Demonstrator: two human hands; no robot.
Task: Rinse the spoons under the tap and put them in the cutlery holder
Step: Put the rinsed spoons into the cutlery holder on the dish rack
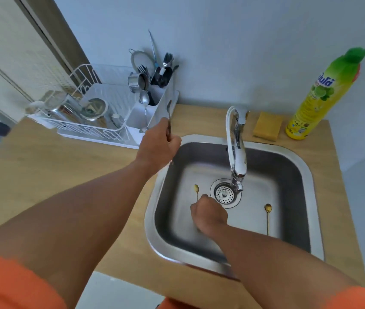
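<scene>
A thin silver metal spoon (169, 117) is sticking up from the left hand (158, 148), which is gripping it tight beside the white plastic cutlery holder (154, 108). The right hand (209, 216) is closing on a small gold spoon (196, 190) in the steel sink (297, 170). Another gold spoon (267, 216) is lying nearby.

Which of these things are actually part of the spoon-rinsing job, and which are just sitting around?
Part of the job: spoon in left hand; two gold spoons in sink; tap; cutlery holder.

Just lying about: sponge; dish soap bottle; dish rack.
</scene>
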